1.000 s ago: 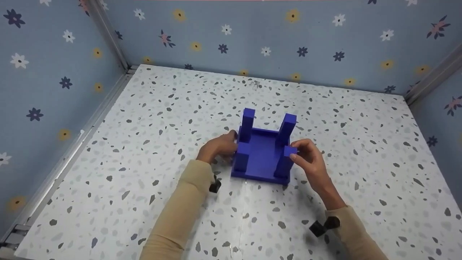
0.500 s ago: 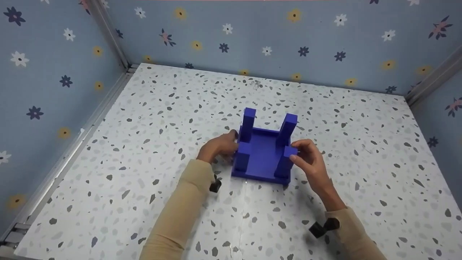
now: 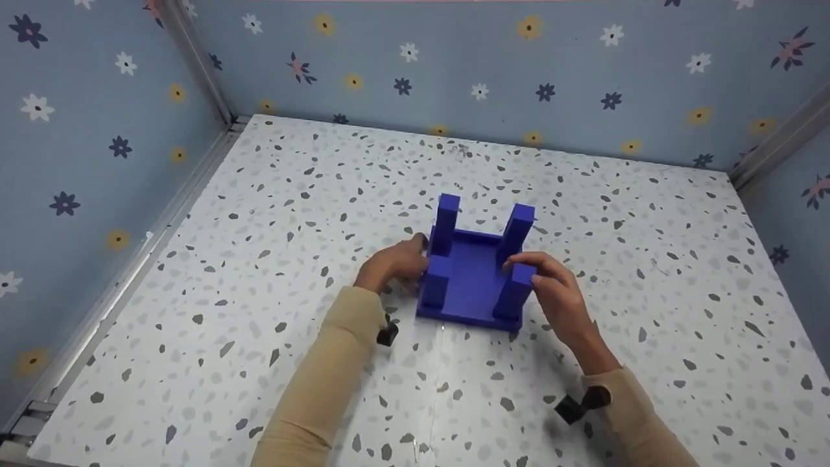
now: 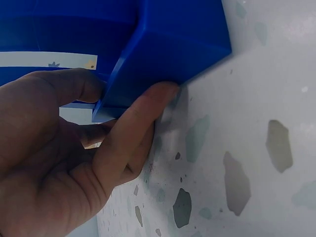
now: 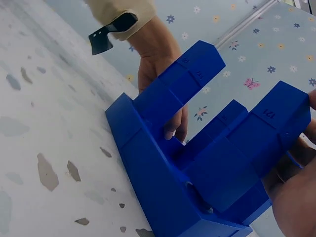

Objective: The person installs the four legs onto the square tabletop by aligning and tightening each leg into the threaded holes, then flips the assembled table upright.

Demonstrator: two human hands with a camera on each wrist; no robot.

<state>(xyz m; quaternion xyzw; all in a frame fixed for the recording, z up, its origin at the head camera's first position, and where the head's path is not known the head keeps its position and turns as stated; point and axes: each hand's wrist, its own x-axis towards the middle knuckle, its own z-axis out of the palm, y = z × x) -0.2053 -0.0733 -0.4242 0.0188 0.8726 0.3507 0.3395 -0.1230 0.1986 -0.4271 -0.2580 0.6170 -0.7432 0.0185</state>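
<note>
A blue tray-like base [image 3: 476,279], resembling an upturned toy table, rests on the speckled tabletop with square legs standing at its corners. My left hand [image 3: 397,263] holds its left side, thumb and fingers on either side of the edge in the left wrist view. My right hand [image 3: 559,295] pinches the top of the near right leg [image 3: 515,295], index finger across the far side and thumb on the right side. In the right wrist view that leg [image 5: 232,163] shows a small gap at its foot. Part of the left hand is hidden behind the base in the head view.
White speckled tabletop [image 3: 292,194] surrounds the base on all sides. Blue flowered panels [image 3: 447,58] stand at the back, left and right, joined by metal corner posts [image 3: 201,65]. Black pieces [image 3: 570,408] are fixed at both sleeve cuffs.
My right hand has shifted its fingers round the near right leg: the index finger moved left across its far side and the thumb to its right side. My left hand and the base stay put.
</note>
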